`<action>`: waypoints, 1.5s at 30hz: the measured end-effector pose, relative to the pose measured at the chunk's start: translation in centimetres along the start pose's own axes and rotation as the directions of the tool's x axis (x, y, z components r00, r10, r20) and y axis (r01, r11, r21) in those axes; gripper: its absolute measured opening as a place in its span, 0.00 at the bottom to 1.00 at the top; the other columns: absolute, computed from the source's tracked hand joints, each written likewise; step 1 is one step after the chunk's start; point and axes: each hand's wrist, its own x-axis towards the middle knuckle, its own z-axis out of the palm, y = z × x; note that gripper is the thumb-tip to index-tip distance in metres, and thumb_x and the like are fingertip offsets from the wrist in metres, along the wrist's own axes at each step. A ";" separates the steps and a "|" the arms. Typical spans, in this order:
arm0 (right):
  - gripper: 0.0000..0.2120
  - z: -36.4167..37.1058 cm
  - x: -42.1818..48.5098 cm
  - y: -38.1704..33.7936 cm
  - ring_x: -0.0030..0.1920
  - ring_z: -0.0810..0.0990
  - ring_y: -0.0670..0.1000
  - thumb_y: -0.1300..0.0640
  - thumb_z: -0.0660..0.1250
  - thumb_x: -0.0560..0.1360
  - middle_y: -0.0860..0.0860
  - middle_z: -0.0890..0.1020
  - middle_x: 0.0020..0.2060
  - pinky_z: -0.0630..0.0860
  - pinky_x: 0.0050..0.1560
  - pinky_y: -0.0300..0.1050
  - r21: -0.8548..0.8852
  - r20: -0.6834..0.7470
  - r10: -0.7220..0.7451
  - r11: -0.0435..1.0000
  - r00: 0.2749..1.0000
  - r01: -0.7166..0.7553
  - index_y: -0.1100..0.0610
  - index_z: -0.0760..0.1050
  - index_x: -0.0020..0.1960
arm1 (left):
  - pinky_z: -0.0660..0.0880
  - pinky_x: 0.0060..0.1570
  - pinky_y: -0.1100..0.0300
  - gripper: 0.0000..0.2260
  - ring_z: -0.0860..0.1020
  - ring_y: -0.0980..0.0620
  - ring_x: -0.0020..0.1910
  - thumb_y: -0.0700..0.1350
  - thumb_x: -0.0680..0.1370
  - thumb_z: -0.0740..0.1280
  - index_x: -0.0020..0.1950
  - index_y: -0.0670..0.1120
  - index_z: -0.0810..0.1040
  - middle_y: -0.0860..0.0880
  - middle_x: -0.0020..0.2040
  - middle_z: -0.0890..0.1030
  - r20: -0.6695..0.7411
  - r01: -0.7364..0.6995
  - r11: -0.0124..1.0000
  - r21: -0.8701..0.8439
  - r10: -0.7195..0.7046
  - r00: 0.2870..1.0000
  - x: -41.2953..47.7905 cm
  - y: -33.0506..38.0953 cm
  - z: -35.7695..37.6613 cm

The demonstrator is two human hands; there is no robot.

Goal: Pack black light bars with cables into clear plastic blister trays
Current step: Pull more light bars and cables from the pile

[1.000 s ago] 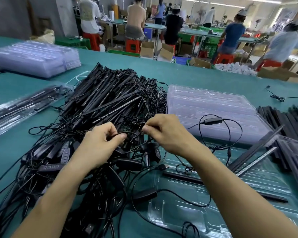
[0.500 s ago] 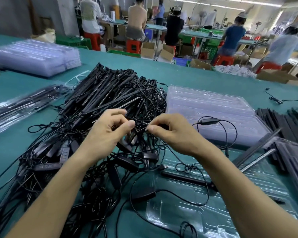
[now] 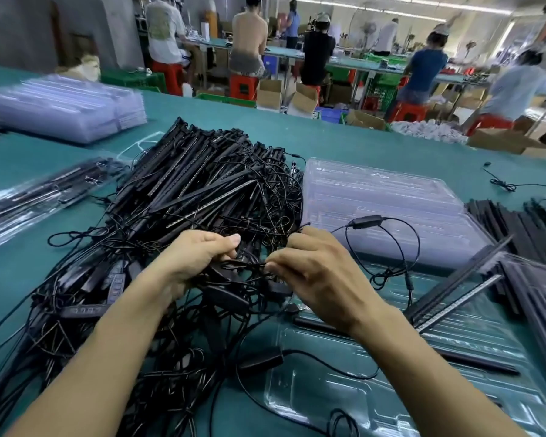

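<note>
Nearest, laid open on the tabletop (image 3: pixel 375 143) to take the next set: a clear blister tray (image 3: pixel 391 402), one black bar (image 3: pixel 479 364) already lying in it. Just beyond, gripping one tangled cable (image 3: pixel 249 265) from both sides, probably to tease it free: left hand (image 3: pixel 199 260) curled round the strand, right hand (image 3: pixel 316 279) pinching it. Farther back, heaped within easy reach: the light bars (image 3: pixel 202 184), a stack of empty trays (image 3: pixel 375 200) just beside.

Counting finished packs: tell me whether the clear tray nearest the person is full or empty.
Partly filled: the clear tray holds at least two black light bars, and most of its pockets show bare.
</note>
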 end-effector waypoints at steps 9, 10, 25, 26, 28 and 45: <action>0.04 2.4 0.2 0.6 0.41 0.80 0.46 0.59 0.70 0.76 0.48 0.83 0.40 0.76 0.43 0.44 0.461 -0.036 0.253 0.863 0.967 -0.208 0.55 0.83 0.49 | 0.79 0.29 0.58 0.12 0.84 0.46 0.35 0.50 0.78 0.66 0.39 0.47 0.69 0.47 0.50 0.86 0.192 -0.117 0.977 -0.177 0.151 0.970 -0.6 0.5 1.0; 0.04 2.3 0.4 0.5 0.42 0.81 0.45 0.59 0.69 0.76 0.46 0.84 0.41 0.77 0.44 0.45 0.481 -0.005 0.254 0.849 0.967 -0.220 0.55 0.83 0.50 | 0.77 0.31 0.59 0.12 0.82 0.48 0.33 0.51 0.75 0.68 0.39 0.47 0.68 0.47 0.46 0.85 0.218 -0.120 0.981 -0.151 0.151 0.964 -0.8 0.6 0.9; 0.20 2.9 0.9 -2.5 0.54 0.76 0.55 0.38 0.63 0.75 0.50 0.80 0.51 0.74 0.48 0.51 -0.023 0.318 0.388 0.916 0.865 -0.402 0.49 0.75 0.60 | 0.78 0.43 0.45 0.15 0.76 0.53 0.26 0.43 0.76 0.71 0.35 0.48 0.67 0.53 0.24 0.75 -0.228 -0.378 0.894 0.241 0.431 0.873 0.4 -0.4 2.8; 0.19 3.0 0.9 -2.7 0.54 0.77 0.56 0.38 0.64 0.74 0.49 0.80 0.50 0.73 0.46 0.50 -0.048 0.275 0.410 0.909 0.870 -0.413 0.49 0.74 0.59 | 0.78 0.43 0.46 0.15 0.76 0.53 0.26 0.45 0.76 0.71 0.35 0.48 0.68 0.53 0.25 0.75 -0.230 -0.388 0.884 0.263 0.447 0.864 0.4 -0.3 2.9; 0.16 3.2 1.0 -3.0 0.51 0.78 0.57 0.40 0.64 0.74 0.48 0.79 0.49 0.72 0.43 0.50 -0.072 0.193 0.433 0.901 0.881 -0.427 0.50 0.74 0.56 | 0.77 0.40 0.49 0.14 0.76 0.52 0.27 0.47 0.76 0.72 0.36 0.46 0.69 0.54 0.26 0.74 -0.239 -0.402 0.857 0.322 0.485 0.841 0.5 0.1 2.9; 0.04 1.7 0.7 -1.6 0.45 0.74 0.44 0.66 0.68 0.76 0.50 0.78 0.45 0.70 0.49 0.33 0.449 -0.113 0.067 0.893 0.991 -0.009 0.60 0.77 0.50 | 0.64 0.17 0.71 0.14 0.74 0.60 0.18 0.41 0.82 0.64 0.38 0.42 0.65 0.52 0.21 0.76 -0.141 -0.123 0.991 0.062 0.130 0.981 0.2 -1.0 1.1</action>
